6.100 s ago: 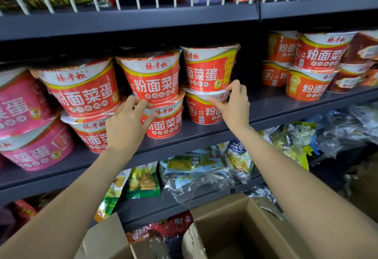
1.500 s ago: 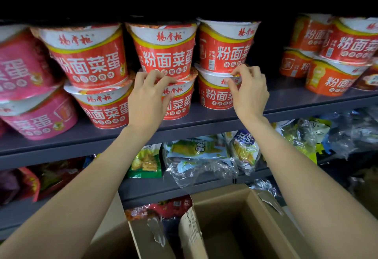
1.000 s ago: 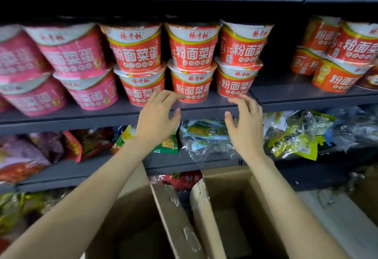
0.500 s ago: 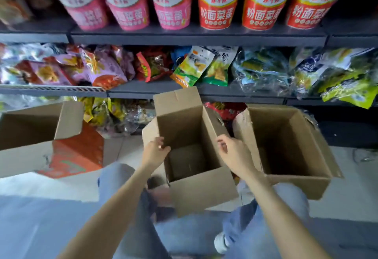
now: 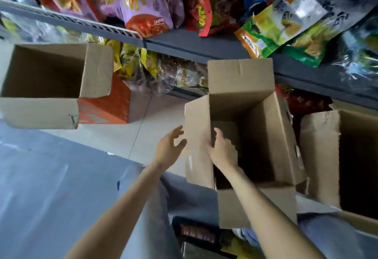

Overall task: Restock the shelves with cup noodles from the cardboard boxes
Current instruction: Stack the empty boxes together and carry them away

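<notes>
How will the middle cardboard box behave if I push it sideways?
The middle box looks empty, so it is probably light and would slide easily on the smooth floor. It stands tall with its flaps up, so a high push may tip it. Its thin walls would likely flex.

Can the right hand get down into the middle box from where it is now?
Probably yes: the right hand is already at the middle box's open top, flaps folded out, with nothing blocking the opening. No cups visible inside.

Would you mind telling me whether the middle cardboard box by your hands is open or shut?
Open: the middle cardboard box has its flaps folded out, showing a dark interior with no cup noodles visible. The right hand reaches over its rim.
</notes>
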